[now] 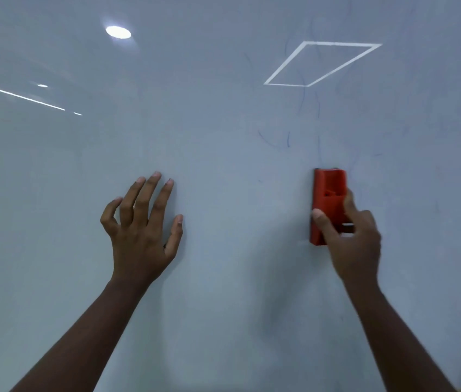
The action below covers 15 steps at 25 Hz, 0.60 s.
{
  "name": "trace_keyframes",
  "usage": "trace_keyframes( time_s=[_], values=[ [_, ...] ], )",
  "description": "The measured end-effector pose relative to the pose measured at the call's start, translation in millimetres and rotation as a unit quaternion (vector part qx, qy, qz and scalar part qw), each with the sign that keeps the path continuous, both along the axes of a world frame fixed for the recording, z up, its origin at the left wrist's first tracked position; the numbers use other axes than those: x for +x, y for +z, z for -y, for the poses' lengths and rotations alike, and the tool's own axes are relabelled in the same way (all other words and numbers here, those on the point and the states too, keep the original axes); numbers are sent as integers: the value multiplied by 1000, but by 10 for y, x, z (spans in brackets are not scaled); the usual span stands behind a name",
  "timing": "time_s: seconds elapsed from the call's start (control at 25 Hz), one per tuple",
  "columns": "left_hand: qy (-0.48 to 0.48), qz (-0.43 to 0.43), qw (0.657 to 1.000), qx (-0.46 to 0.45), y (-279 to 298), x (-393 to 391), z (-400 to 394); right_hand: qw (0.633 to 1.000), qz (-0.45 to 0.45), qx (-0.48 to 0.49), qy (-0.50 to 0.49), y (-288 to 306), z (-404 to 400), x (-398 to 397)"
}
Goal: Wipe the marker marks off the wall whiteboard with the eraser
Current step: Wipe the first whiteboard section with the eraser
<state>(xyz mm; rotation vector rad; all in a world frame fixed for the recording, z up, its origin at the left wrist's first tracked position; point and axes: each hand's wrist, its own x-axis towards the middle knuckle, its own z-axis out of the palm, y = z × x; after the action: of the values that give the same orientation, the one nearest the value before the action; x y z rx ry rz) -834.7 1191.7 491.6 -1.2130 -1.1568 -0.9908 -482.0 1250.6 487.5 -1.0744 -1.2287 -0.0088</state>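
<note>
The wall whiteboard fills the whole view. My right hand grips a red eraser and holds it upright, flat against the board, thumb on its left edge. Faint blue marker marks lie above and around the eraser, mostly thin smeared strokes. My left hand is at centre left with its fingers spread and nearly straight, fingertips at or near the board surface; whether they touch it I cannot tell.
Ceiling lights reflect in the glossy board: a round spot at upper left, a bright line at far left and a square outline at upper right.
</note>
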Motion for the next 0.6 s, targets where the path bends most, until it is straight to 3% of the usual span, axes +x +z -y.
trace_keyframes(
  time_s=[0.12,0.24,0.4,0.52,0.6],
  values=[
    [-6,8,1000,6,247,-37,44,996,-90,-24,3,169,-116,289],
    [-4,26,1000,3,651,-82,44,998,-65,-16,6,500,-110,188],
    [6,29,1000,-8,931,-23,-44,992,111,57,9,662,195,-597],
    [19,29,999,-13,893,-1,-87,956,277,95,-2,423,422,-1044],
    [21,25,999,-15,876,-22,-90,941,320,108,1,342,448,-1076]
  ],
)
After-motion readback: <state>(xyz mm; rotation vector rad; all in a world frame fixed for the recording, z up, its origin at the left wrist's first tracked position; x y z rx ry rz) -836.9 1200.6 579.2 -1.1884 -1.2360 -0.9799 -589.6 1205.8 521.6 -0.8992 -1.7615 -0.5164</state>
